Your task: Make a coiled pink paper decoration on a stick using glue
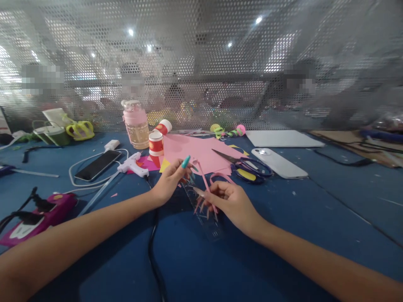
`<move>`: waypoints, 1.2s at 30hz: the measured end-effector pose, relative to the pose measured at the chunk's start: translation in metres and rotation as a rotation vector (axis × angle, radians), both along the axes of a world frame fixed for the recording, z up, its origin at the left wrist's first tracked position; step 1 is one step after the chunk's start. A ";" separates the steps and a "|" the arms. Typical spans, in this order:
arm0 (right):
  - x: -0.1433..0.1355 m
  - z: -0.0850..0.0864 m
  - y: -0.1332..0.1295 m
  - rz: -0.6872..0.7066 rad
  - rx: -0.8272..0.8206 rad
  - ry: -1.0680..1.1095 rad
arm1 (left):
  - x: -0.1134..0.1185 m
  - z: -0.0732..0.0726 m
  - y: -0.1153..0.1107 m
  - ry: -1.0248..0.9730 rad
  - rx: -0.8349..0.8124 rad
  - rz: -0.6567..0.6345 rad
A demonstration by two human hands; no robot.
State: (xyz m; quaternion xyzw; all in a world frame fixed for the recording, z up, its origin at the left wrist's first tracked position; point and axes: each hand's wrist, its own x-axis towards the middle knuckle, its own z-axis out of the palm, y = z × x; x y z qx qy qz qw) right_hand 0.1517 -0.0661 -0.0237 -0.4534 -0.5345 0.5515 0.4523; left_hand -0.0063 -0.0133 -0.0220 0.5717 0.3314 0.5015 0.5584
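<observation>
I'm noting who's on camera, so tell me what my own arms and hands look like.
The left forearm and right forearm are bare: no sleeve, watch or bracelet shows. The left hand, ungloved, has a long turquoise nail; the right hand, also ungloved, shows a long, pale nail. The other nails are hard to make out.

Head cam, fwd + down over both hands (201, 191), close.

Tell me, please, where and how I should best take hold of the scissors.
I'd grip the handle loops of the scissors, coming from the near side with the right hand: the loops lie nearer it, the pointed blades face away to the left, and the white phone lies just behind.
</observation>
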 end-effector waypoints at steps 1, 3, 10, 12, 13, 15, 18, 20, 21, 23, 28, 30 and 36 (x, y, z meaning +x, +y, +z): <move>0.000 0.000 0.000 0.008 0.002 -0.006 | -0.001 -0.002 0.001 0.000 -0.026 -0.016; 0.000 0.001 0.000 0.031 0.010 -0.030 | -0.001 -0.004 0.002 -0.012 -0.100 -0.052; 0.000 0.002 -0.003 0.069 0.051 -0.098 | 0.003 0.002 -0.005 -0.043 -0.203 -0.197; 0.000 0.002 -0.003 0.068 0.051 -0.112 | 0.002 0.004 -0.007 -0.047 -0.199 -0.209; 0.000 0.002 -0.004 0.067 0.050 -0.116 | 0.001 0.005 -0.007 -0.046 -0.193 -0.215; 0.000 0.002 -0.004 0.065 0.047 -0.118 | 0.000 0.005 -0.008 -0.038 -0.175 -0.228; 0.000 0.002 -0.003 0.073 0.050 -0.108 | 0.000 0.006 -0.008 -0.023 -0.160 -0.248; 0.000 0.001 -0.002 0.085 0.050 -0.100 | -0.001 0.006 -0.009 -0.010 -0.152 -0.271; 0.001 0.000 -0.002 0.091 0.048 -0.094 | -0.001 0.006 -0.009 -0.003 -0.145 -0.284; 0.001 0.000 -0.002 0.105 0.043 -0.082 | -0.001 0.007 -0.009 0.010 -0.130 -0.302; 0.001 0.000 -0.002 0.120 0.038 -0.080 | -0.001 0.007 -0.009 0.003 -0.128 -0.296; 0.002 0.000 -0.002 0.116 0.040 -0.093 | -0.001 0.007 -0.009 -0.013 -0.139 -0.292; 0.001 -0.001 -0.001 0.101 0.056 -0.116 | -0.001 0.006 -0.008 -0.049 -0.197 -0.272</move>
